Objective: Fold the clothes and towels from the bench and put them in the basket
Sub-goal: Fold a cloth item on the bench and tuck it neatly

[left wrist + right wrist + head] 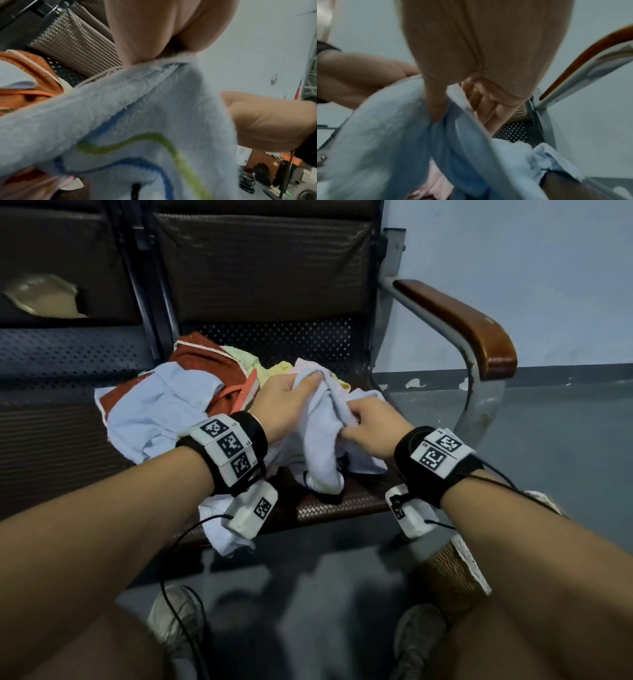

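A pale blue towel (322,440) with blue and green wavy lines (154,142) hangs bunched over the bench seat (342,498). My left hand (291,395) grips its upper edge, fingers curled over the cloth (171,59). My right hand (370,426) pinches a fold of the same towel (393,135) just to the right, thumb pressed into the fabric. Behind the towel lies a heap of clothes: a rust-orange garment (212,364), a light blue shirt (161,412) and yellow cloth (270,368). A woven basket (452,580) stands on the floor under my right forearm.
The bench has a dark woven backrest (260,268) and a wooden armrest (462,320) on a metal frame at the right. A white cloth (219,525) hangs off the seat's front edge. Grey floor (308,594) and my shoes (174,614) lie below.
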The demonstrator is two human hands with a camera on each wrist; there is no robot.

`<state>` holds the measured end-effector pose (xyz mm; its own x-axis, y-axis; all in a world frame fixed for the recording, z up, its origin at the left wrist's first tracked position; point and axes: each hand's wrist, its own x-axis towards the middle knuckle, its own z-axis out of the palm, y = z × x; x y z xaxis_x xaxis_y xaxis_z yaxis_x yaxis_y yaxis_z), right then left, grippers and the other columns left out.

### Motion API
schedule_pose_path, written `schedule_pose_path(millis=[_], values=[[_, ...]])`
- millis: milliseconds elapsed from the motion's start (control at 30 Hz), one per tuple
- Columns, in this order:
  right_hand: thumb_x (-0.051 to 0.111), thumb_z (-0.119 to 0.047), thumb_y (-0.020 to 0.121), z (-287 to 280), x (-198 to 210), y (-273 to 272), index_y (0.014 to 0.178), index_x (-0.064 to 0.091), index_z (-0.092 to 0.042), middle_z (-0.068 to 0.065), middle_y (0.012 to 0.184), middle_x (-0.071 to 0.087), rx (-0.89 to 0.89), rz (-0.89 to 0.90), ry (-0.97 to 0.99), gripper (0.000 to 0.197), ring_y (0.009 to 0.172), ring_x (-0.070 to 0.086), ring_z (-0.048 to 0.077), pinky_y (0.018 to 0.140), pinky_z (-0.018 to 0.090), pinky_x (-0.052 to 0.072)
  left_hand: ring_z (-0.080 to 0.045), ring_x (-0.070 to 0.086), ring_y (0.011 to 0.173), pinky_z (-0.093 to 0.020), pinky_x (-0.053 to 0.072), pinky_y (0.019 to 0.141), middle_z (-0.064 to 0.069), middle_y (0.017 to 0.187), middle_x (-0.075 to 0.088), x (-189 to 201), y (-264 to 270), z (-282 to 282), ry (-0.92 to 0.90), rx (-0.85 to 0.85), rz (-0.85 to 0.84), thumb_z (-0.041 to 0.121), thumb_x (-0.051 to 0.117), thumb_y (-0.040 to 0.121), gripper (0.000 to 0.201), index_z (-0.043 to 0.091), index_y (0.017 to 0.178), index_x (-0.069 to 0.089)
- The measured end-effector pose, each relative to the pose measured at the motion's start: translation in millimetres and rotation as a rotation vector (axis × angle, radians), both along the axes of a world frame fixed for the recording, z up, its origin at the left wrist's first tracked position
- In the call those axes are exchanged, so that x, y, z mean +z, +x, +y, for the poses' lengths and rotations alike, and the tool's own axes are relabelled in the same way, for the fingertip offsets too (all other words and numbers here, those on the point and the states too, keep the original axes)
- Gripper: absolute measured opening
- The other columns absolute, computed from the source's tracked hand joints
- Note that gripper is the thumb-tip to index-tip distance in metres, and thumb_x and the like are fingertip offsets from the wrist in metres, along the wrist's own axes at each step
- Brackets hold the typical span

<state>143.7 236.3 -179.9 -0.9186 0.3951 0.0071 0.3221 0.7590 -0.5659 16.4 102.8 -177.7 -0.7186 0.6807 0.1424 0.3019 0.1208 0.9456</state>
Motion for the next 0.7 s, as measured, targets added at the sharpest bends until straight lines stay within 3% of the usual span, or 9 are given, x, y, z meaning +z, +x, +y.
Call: schedule_pose_path(millis=[67,133,200,267,333,433,500,600,700], values=[[0.056,-0.020,0.095,4,3,-1,0.062,0.050,-0.027,-0.010,0.064,0.054,-0.076,0.150,0.064,0.034,0.061,0.051,0.009,0.057,0.020,0.040,0.008,0.058,0.067,-0.022,0.047,0.068,0.019,0.071,0.068,-4,-8,0,-0.057,0.039,0.068,0.053,0.053,0.096,0.036,0.033,0.071,0.070],[0.048,-0.012,0.096,12,10,-4,0.071,0.062,-0.023,-0.009,0.068,0.061,-0.181,0.304,-0.085,0.031,0.063,0.054,0.007,0.059,0.020,0.042,0.001,0.060,0.082,-0.027,0.049,0.072,0.019,0.088,0.065,-9,-14,-5,-0.189,-0.013,0.129,0.063,0.068,0.080,0.036,0.033,0.098,0.062],[0.045,-0.009,0.095,19,15,-6,0.085,0.069,-0.015,0.002,0.083,0.069,-0.269,0.429,-0.242,0.026,0.079,0.061,0.017,0.073,0.028,0.048,-0.011,0.056,0.087,-0.032,0.047,0.070,0.012,0.087,0.056,-20,-21,-10,-0.456,-0.104,0.303,0.054,0.084,0.065,0.063,0.024,0.108,0.048],[0.050,-0.016,0.095,26,17,-6,0.076,0.063,-0.020,-0.005,0.074,0.062,-0.370,0.508,-0.298,0.023,0.074,0.057,0.013,0.069,0.028,0.045,-0.024,0.056,0.094,-0.039,0.045,0.071,0.005,0.080,0.048,-30,-24,-13,-0.585,-0.064,0.439,0.031,0.083,0.068,0.055,0.020,0.104,0.043],[0.059,-0.027,0.092,31,17,-4,0.067,0.057,-0.022,-0.013,0.059,0.051,-0.436,0.528,-0.280,0.026,0.058,0.047,0.003,0.058,0.023,0.038,-0.031,0.056,0.093,-0.038,0.041,0.069,-0.001,0.088,0.050,-32,-27,-16,-0.509,0.121,0.454,0.021,0.075,0.074,0.043,0.020,0.101,0.042],[0.071,-0.038,0.088,31,15,0,0.065,0.056,-0.018,-0.009,0.054,0.043,-0.380,0.511,-0.310,0.034,0.050,0.037,0.004,0.050,0.019,0.032,-0.029,0.054,0.100,-0.038,0.045,0.079,-0.007,0.107,0.054,-27,-30,-15,-0.370,0.346,0.570,0.020,0.067,0.084,0.018,0.021,0.100,0.057],[0.071,-0.041,0.089,29,13,2,0.056,0.052,-0.021,-0.015,0.046,0.042,-0.324,0.459,-0.278,0.043,0.045,0.037,0.000,0.048,0.016,0.032,-0.031,0.059,0.088,-0.034,0.043,0.074,-0.007,0.091,0.062,-22,-27,-11,-0.339,0.280,0.521,0.023,0.058,0.094,0.011,0.014,0.096,0.065],[0.059,-0.041,0.097,26,9,3,0.057,0.048,-0.020,-0.012,0.048,0.041,-0.281,0.388,-0.181,0.047,0.043,0.036,-0.001,0.052,0.024,0.032,-0.037,0.059,0.084,-0.041,0.043,0.076,-0.019,0.082,0.060,-17,-11,0,-0.293,0.147,0.320,0.028,0.043,0.104,0.034,0.004,0.083,0.054],[0.052,-0.044,0.100,23,3,5,0.062,0.047,-0.018,-0.007,0.057,0.043,-0.252,0.360,-0.167,0.046,0.052,0.039,0.007,0.056,0.028,0.033,-0.023,0.055,0.078,-0.045,0.047,0.079,-0.008,0.083,0.057,-8,6,11,-0.107,0.042,0.034,0.050,0.054,0.094,0.040,0.012,0.083,0.054]])
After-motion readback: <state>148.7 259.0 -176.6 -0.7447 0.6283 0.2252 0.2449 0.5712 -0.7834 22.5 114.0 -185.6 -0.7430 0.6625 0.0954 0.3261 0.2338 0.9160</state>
